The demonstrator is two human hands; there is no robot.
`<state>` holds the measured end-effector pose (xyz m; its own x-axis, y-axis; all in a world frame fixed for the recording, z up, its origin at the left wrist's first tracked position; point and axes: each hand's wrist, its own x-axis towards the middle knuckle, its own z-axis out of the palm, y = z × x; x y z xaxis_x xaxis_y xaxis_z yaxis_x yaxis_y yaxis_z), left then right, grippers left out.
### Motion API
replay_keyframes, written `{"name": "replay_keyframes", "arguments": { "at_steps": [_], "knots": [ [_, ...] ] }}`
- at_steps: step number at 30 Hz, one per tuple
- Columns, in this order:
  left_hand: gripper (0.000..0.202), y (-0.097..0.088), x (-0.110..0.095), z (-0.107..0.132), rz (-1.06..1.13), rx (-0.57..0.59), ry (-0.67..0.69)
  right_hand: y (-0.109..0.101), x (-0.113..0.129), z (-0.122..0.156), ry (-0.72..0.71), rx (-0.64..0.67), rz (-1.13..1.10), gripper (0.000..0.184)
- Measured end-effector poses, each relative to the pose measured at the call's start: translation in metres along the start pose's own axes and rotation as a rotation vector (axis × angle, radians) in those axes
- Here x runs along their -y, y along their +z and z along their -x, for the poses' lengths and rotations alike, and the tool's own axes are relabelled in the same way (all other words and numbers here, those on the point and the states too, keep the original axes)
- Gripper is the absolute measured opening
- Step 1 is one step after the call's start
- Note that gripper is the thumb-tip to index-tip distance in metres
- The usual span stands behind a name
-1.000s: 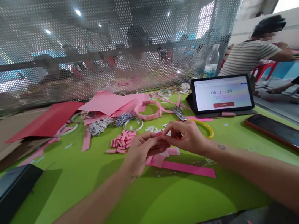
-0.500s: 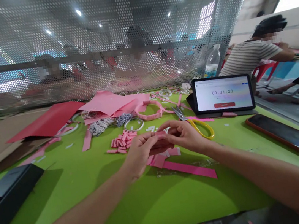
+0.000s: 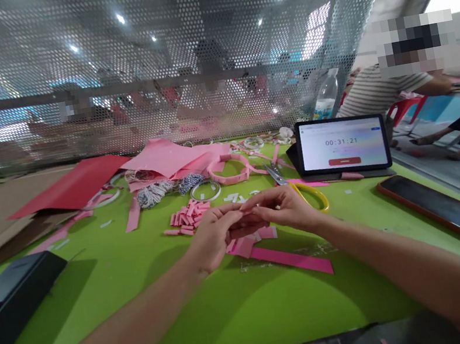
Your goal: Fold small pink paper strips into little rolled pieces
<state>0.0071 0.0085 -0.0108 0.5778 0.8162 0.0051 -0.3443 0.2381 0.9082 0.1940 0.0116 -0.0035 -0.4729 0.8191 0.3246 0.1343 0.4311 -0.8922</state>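
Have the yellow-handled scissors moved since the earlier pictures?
No, the scissors lie in the same spot relative to the tablet, just left of it.

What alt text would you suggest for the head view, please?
Left hand and right hand meet over pink paper strips on a green table. Beyond them are yellow-handled scissors and a tablet reading 00:31:21.

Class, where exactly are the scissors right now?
In the head view, the scissors lie right of centre on the green table, just beyond the right hand, by the tablet's near left corner.
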Motion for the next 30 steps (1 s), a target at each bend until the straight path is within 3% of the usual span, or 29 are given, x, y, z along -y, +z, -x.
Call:
{"name": "replay_keyframes", "arguments": {
  "at_steps": [7,21,30],
  "knots": [
    [0.021,0.0013,0.0007,-0.0004,-0.010,0.028,-0.023,0.0042,-0.0016,-0.0008,0.046,-0.023,-0.114,0.025],
    [0.023,0.0028,0.0017,0.0010,-0.078,-0.002,-0.028,0.0060,-0.0026,0.0016,0.052,0.109,-0.198,0.028],
    [0.025,0.0028,0.0037,-0.0006,-0.108,-0.016,0.013,0.0043,0.0034,0.0037,0.030,0.123,-0.122,0.029]
  ]
}}
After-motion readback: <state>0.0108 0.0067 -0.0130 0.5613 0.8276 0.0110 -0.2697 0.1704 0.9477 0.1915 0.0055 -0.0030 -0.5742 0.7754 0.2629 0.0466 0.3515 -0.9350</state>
